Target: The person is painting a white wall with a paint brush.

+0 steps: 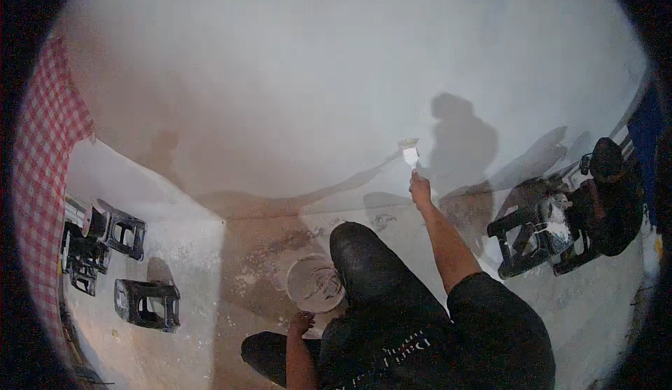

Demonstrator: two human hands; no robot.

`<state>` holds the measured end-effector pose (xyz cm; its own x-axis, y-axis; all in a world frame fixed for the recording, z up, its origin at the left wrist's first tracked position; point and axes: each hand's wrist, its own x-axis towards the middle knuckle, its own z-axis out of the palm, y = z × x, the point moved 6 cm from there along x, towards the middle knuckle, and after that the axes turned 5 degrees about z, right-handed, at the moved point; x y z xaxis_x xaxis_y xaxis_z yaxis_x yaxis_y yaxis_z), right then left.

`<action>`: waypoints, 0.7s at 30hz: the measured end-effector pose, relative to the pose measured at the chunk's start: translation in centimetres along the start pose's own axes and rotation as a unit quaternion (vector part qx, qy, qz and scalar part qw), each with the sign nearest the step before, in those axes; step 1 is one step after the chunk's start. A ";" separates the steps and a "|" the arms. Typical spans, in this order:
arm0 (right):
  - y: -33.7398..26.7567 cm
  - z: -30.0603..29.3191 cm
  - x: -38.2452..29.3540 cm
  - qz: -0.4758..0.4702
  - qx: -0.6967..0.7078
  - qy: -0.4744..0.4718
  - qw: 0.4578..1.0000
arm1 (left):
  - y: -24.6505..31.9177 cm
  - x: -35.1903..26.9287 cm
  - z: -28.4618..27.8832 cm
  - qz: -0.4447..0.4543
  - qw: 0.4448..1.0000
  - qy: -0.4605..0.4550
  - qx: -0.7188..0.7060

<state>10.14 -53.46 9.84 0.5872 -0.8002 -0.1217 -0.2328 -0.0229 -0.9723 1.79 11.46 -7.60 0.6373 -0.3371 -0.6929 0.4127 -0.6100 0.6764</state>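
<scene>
My right hand (420, 188) grips the handle of a flat paintbrush (410, 155). Its pale bristles point up at the white wall (325, 75) in front of me; whether they touch it I cannot tell. A round bucket (310, 290) with whitish, streaked contents stands between my legs, partly hidden by my right knee. At the bucket's near rim is my left hand (301, 323), fingers curled. Whether those fingers grip the rim is unclear. Brownish shadow covers the wall's lower left portion.
Several dark plastic stools (148, 303) stand at the left, by a red-and-white checked cloth (47, 143). At the right, a person in dark clothing (604, 206) is beside more dark stools (530, 232). Pale splatters mark the floor (257, 269).
</scene>
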 end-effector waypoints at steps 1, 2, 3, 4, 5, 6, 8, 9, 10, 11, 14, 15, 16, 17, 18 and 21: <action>1.2 -0.2 0.2 0.040 -0.019 -0.011 0.999 | 0.2 -0.1 0.2 0.008 1.000 -0.008 -0.003; 1.7 -0.6 0.6 0.039 -0.019 -0.008 0.999 | 0.5 0.1 0.1 0.009 1.000 -0.010 -0.002; 2.6 -0.1 -0.1 0.086 0.021 -0.036 0.995 | 1.3 -0.4 -0.5 0.073 0.993 -0.019 0.094; 3.3 0.6 -0.8 0.132 0.061 -0.063 0.987 | 2.1 -0.9 -0.7 0.136 0.972 -0.029 0.188; 3.8 1.3 -1.4 0.136 0.060 -0.067 0.987 | 1.9 -1.6 -1.0 0.131 0.973 -0.027 0.188; 6.4 -1.5 -0.3 0.210 0.109 -0.044 0.971 | 3.2 -1.2 0.7 0.049 0.993 -0.040 0.095; 7.9 -1.7 -0.1 0.279 0.166 -0.043 0.945 | 2.5 -1.1 0.7 -0.039 0.999 -0.031 0.001; 6.9 -0.5 -0.1 0.234 0.106 -0.050 0.965 | 0.8 -1.0 -0.4 -0.024 1.000 0.005 -0.007; 6.3 -0.8 0.1 0.189 0.041 -0.043 0.980 | 0.5 -1.0 -0.5 -0.009 0.999 0.027 -0.015; 5.9 -1.0 0.5 0.185 0.041 -0.044 0.981 | 0.3 -0.8 -0.7 -0.006 0.999 0.028 -0.016; 0.5 -5.4 2.4 -0.134 -0.137 -0.013 0.981 | 3.1 -0.1 1.6 -0.020 0.999 -0.015 -0.033; -2.3 -5.3 2.2 -0.174 -0.173 0.011 0.969 | 3.9 -0.5 1.4 -0.007 1.000 -0.020 -0.002; -5.3 -4.4 1.2 -0.215 -0.207 0.032 0.954 | 3.8 -1.3 1.1 0.004 0.999 -0.021 0.027; -8.2 -2.0 -0.9 -0.214 -0.199 0.018 0.956 | 2.3 -1.9 0.0 -0.005 1.000 -0.008 0.025; -10.8 0.3 -2.8 -0.097 -0.065 -0.018 0.993 | 0.3 -2.0 -1.4 -0.003 1.000 0.021 -0.004; -14.3 -2.9 -1.4 -0.124 -0.007 0.011 0.992 | 1.3 -0.1 -0.3 0.046 0.997 -0.001 -0.062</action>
<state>10.39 -53.76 24.49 0.6106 -0.7820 0.1250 -0.0942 -0.2284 -0.9690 2.49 10.93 -6.54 0.6748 -0.3903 -0.6264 0.4292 -0.4830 0.7632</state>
